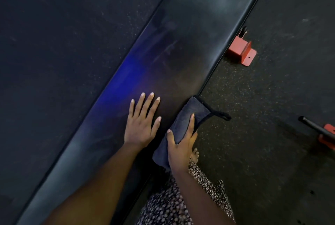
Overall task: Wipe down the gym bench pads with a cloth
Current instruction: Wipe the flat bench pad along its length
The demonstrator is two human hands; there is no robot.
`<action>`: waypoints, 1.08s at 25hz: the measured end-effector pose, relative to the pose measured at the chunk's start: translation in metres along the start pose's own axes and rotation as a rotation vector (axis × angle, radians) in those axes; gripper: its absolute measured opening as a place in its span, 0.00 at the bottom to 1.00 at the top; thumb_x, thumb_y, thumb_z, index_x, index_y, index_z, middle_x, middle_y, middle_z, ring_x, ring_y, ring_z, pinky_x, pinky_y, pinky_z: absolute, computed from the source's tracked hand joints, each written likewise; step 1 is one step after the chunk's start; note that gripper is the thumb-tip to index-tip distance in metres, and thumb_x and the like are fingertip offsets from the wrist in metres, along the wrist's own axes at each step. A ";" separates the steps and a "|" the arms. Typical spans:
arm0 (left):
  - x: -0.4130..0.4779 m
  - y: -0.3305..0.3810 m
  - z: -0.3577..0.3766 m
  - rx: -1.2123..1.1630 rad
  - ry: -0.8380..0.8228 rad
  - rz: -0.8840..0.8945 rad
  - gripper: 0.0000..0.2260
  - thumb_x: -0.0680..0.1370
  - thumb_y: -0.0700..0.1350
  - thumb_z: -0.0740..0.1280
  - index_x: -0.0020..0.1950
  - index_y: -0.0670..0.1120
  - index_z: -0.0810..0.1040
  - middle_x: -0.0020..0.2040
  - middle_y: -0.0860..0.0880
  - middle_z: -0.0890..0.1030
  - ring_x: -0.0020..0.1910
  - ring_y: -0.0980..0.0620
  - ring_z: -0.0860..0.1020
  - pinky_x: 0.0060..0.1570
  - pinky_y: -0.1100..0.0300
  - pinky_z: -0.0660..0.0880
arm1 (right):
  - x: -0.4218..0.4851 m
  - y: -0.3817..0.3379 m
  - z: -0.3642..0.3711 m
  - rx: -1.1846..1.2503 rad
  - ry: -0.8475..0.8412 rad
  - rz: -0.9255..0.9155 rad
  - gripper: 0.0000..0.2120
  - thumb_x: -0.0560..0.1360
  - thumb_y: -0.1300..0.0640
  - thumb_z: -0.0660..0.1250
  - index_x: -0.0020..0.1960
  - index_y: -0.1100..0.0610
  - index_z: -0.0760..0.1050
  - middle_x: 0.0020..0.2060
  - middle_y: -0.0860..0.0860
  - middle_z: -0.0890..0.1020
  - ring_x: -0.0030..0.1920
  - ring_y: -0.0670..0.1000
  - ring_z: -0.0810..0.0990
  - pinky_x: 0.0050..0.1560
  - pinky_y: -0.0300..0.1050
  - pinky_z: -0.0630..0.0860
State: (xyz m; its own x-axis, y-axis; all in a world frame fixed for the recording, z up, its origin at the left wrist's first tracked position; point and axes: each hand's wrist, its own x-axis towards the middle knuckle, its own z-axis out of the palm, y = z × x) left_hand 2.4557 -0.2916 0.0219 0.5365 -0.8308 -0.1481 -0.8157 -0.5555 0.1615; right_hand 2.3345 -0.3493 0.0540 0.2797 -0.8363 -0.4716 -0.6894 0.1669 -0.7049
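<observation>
Dark grey folded microfibre cloth (194, 108): lies at the right edge of the long black vinyl-padded counter (181, 43), black hanging loop (223, 115) jutting past the edge over the speckled black rubber floor (253, 98). Held by right grip (181, 148), thumb and forefinger curled round the fold, pinching it. Left grip (140, 123) just beside, apart from the cloth, pressed flat on the padding with fingers straight and spread. Red steel frame foot (242, 51) beyond the counter's right side; second red foot with black bar (326, 135) at far right.
</observation>
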 end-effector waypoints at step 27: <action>-0.400 -0.126 0.039 0.017 -0.026 -0.074 0.24 0.81 0.55 0.44 0.75 0.48 0.55 0.75 0.48 0.60 0.76 0.49 0.48 0.73 0.47 0.46 | -0.398 0.149 0.142 -0.033 -0.122 0.035 0.34 0.73 0.45 0.63 0.71 0.45 0.47 0.73 0.61 0.55 0.72 0.63 0.57 0.69 0.51 0.60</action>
State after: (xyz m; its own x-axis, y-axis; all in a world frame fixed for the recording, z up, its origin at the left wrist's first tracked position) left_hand 2.3357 0.1123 0.0229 0.5900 -0.7861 -0.1842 -0.7776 -0.6147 0.1322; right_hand 2.2154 0.0820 0.0617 0.3332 -0.7601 -0.5578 -0.7209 0.1759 -0.6703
